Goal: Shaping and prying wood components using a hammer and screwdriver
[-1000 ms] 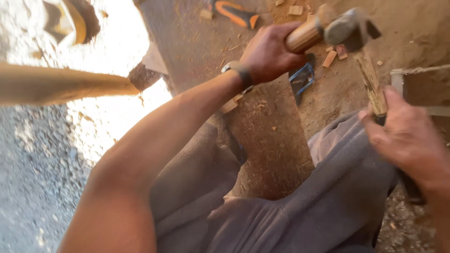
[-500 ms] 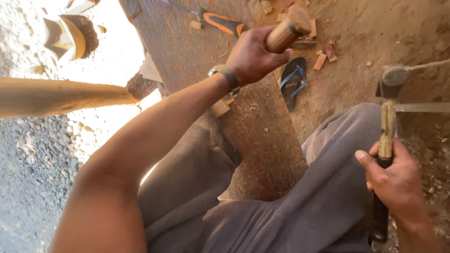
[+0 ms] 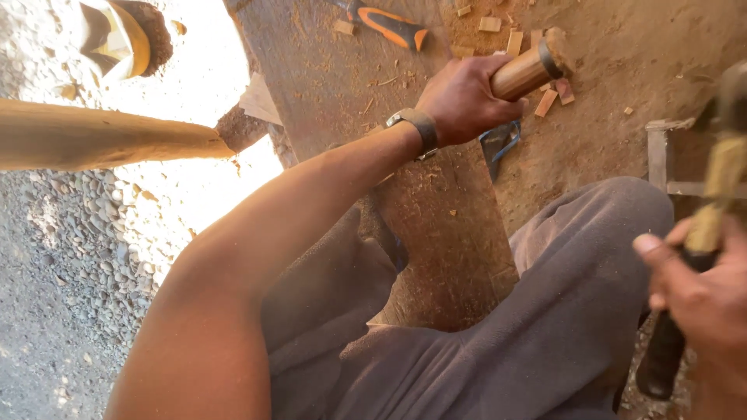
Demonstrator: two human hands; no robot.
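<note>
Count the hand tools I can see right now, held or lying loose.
3. A wooden-handled chisel in the left hand, a hammer in the right hand, and an orange-and-black-handled tool lying on the plank near the top. Others may lie out of frame.

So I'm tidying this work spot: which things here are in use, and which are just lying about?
In use:
left hand gripping wooden-handled chisel
right hand holding hammer
wooden plank

Lying about:
orange-handled tool
wood offcuts
blue sandal
wooden pole
</note>
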